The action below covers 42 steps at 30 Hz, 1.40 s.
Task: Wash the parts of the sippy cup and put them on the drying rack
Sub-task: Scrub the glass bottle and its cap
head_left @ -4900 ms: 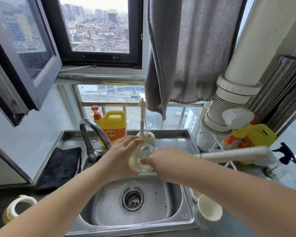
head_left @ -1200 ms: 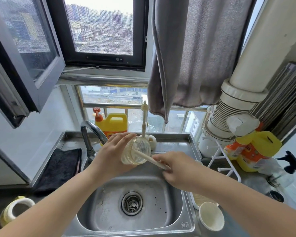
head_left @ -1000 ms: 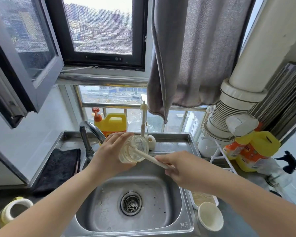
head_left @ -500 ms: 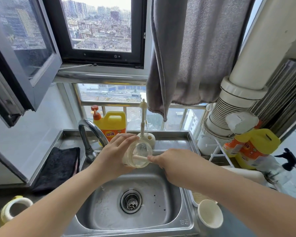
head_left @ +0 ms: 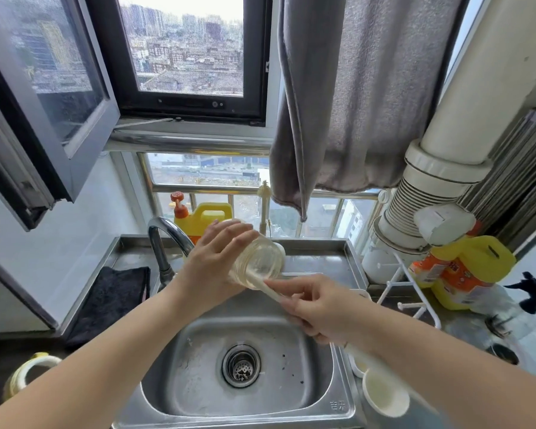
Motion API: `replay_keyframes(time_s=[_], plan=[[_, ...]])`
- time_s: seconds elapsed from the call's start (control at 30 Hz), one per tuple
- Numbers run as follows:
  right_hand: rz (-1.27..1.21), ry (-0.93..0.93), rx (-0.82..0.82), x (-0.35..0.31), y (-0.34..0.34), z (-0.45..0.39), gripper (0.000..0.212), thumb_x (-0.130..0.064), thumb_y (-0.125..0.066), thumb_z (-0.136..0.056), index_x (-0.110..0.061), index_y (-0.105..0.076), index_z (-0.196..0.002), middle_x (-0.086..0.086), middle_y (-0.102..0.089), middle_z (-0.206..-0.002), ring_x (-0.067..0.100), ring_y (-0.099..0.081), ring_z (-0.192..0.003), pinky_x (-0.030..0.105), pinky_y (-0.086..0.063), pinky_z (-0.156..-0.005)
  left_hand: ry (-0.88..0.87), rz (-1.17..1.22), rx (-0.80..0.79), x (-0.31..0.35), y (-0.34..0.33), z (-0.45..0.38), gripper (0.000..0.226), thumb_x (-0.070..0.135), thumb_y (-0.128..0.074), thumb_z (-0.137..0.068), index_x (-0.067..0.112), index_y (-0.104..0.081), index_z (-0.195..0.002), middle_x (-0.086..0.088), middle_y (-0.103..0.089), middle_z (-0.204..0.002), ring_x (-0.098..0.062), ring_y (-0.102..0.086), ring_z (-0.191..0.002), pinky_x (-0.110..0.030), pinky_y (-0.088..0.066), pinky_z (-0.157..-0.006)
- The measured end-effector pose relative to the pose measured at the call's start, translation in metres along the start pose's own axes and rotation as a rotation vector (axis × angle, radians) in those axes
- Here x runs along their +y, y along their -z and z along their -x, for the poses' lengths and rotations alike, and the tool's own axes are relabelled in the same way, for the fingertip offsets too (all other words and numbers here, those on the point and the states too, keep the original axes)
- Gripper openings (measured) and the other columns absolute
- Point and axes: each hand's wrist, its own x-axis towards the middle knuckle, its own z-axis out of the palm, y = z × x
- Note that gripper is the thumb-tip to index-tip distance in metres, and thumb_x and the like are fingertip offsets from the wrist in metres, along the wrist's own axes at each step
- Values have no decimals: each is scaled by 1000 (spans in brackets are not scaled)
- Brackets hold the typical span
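Note:
My left hand (head_left: 212, 267) grips the clear sippy cup body (head_left: 258, 262), tilted with its mouth toward the lower right, above the steel sink (head_left: 174, 382). My right hand (head_left: 317, 306) grips the cream handle of a bottle brush (head_left: 271, 293), whose head sits inside the cup. A white drying rack (head_left: 410, 287) stands on the counter right of the sink. A yellow-and-white cup part with a handle (head_left: 28, 374) lies on the dark counter at the lower left. A small white cup-shaped part (head_left: 384, 394) sits by the sink's right rim.
The curved tap (head_left: 164, 239) rises behind my left hand. A yellow detergent jug (head_left: 206, 219) and a slim upright brush (head_left: 263, 209) stand at the window ledge. A dark mat (head_left: 112, 297) lies left of the sink. Yellow bottles (head_left: 464, 270) and a big white pipe (head_left: 446, 168) crowd the right.
My right hand has drawn back toward the lower right, pulling more of the brush handle out of the cup. My left hand has tipped the cup's mouth further downward.

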Motion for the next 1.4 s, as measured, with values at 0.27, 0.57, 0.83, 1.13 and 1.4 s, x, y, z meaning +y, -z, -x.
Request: replay_keyframes(time_s=[0.27,0.57,0.83,1.13,1.4], plan=[[1661,415,371,-8,16,5,80,-1,-71,-45,-25,-66,-121,11,-56,-67,21,-45,-32,16,-12,-37,115,108,-224,1,6,10,86,35,-88,-56,19,-45,-129,-8,-61,-123,-28,-56,-112,-43,-50,-90],[834,109,67,-13,4,-2,52,-11,-42,-96,-42,-44,-137,-5,-62,-101,12,-59,-73,23,-47,-62,37,-24,-156,3,6,15,71,45,-73,-67,14,-47,-127,-9,-61,-122,-24,-47,-116,-56,-47,-93],[213,51,24,-7,-3,3,37,-18,-45,-100,-37,-55,-129,-6,-47,-62,1,-35,-40,13,-31,-39,66,-31,-67,-1,14,5,77,41,-83,-64,9,-47,-124,-13,-59,-121,-30,-53,-115,-51,-47,-96],[1523,258,338,-38,-2,18,66,-1,-43,-90,-18,-20,-150,11,-51,-108,30,-61,-92,30,-23,-44,310,115,-128,15,10,10,88,26,-93,-49,11,-51,-125,-10,-60,-121,-27,-57,-107,-34,-46,-85],[1472,263,116,-43,10,13,65,0,-38,-91,-34,-31,-146,6,-54,-104,30,-57,-93,38,-46,-71,249,158,-223,12,14,12,83,42,-82,-57,18,-46,-127,-8,-59,-124,-23,-57,-111,-34,-48,-89]])
